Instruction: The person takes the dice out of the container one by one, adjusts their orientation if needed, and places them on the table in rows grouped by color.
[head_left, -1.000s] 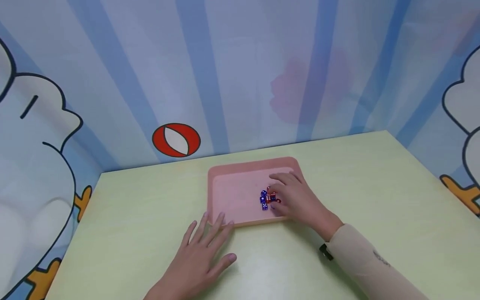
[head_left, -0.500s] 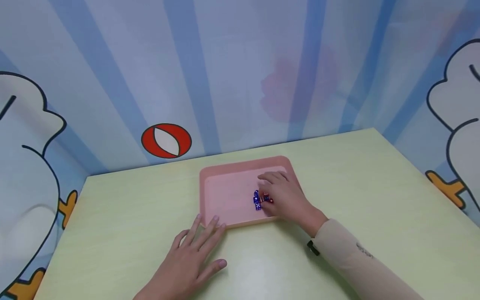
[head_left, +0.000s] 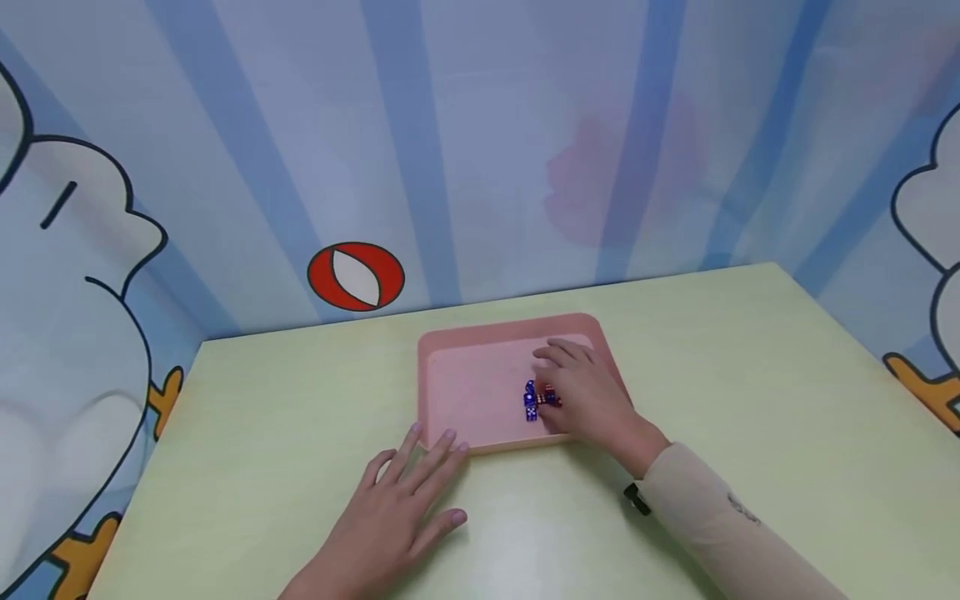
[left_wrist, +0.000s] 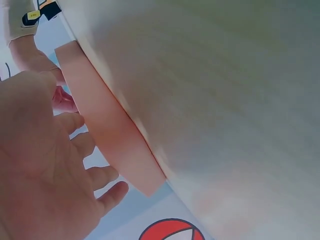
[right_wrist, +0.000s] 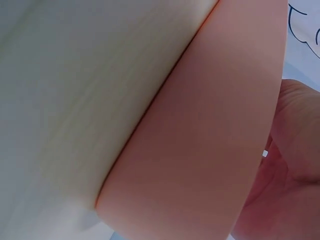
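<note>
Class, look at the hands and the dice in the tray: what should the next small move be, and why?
Probably the right hand should gently draw its fingers together around a red die: the red dice lie partly hidden beneath it, beside the more exposed blue dice, all within the tray. Any present grip is hidden.

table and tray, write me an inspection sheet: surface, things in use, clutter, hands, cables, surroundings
Surface: pale table, with the pink tray lying flat on it.
Things in use: blue and red dice clustered in the tray; partly hidden, so no sure count.
Clutter: nothing seen.
Left hand: fingers extended, tips at the tray's near rim.
Right hand: over the dice, fingers bent; grip hidden.
Cables: nothing seen.
Surroundings: blue striped backdrop with printed cartoons.
</note>
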